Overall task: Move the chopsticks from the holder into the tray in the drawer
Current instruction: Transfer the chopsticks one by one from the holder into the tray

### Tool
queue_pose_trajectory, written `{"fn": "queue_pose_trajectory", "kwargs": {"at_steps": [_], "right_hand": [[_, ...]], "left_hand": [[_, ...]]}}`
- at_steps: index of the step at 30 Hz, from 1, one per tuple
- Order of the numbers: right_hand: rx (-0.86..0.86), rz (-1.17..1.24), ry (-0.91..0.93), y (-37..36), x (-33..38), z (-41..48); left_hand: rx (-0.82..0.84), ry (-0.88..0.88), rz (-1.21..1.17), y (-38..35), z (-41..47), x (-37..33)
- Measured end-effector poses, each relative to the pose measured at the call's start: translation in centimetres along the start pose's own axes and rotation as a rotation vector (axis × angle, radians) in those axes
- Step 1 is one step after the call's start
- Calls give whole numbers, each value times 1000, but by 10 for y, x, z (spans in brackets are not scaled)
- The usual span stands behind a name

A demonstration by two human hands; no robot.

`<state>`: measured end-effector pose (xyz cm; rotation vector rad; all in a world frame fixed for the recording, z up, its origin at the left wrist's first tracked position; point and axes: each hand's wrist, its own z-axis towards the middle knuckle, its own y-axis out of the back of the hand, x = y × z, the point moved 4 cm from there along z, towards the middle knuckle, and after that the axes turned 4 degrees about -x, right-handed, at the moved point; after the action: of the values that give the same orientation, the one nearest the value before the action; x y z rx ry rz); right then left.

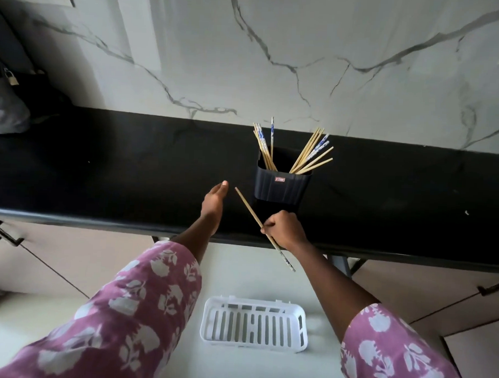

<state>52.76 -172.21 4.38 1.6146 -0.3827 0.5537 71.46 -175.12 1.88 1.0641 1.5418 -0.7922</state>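
A dark ribbed holder [281, 187] stands on the black counter [115, 165] with several wooden chopsticks [310, 154] leaning out of it, some with blue-and-white ends. My right hand [283, 230] is shut on one chopstick [249, 207], just in front of the holder, with its tip pointing up and left. My left hand [215, 200] hovers over the counter to the left of the holder, fingers loosely apart and holding nothing. A white slotted tray [255, 322] lies in the open drawer [239, 271] below the counter edge; I see nothing in it.
A marble-patterned wall [277, 47] rises behind the counter. A dark bag with a padlock [13, 78] sits at the far left. Cabinet fronts with dark handles [3, 233] flank the drawer on both sides.
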Motion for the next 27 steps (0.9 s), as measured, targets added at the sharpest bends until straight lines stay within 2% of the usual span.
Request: {"fn": "queue_pose_trajectory", "kwargs": {"at_steps": [2, 4, 6, 9, 12, 18, 21, 24, 27], "right_hand": [[68, 18, 7, -15, -6, -7], [171, 10, 44, -32, -13, -15], [284, -46, 80, -53, -22, -25], [421, -167, 139, -83, -40, -40], [540, -333, 214, -105, -56, -57], [633, -543, 329, -144, -74, -87], [606, -608, 392, -155, -73, -94], [572, -623, 390, -161, -70, -98], [556, -594, 375, -168, -68, -103]], "left_hand": [[-55, -13, 355, 11, 13, 12], [-43, 22, 701, 15, 23, 22], [22, 94, 894, 17, 31, 35], [128, 110, 1116, 17, 38, 51], [207, 71, 1219, 17, 40, 45], [367, 72, 1328, 18, 36, 50], [370, 9, 1384, 18, 30, 50], [343, -68, 1457, 20, 20, 56], [287, -73, 1433, 21, 13, 59]]}}
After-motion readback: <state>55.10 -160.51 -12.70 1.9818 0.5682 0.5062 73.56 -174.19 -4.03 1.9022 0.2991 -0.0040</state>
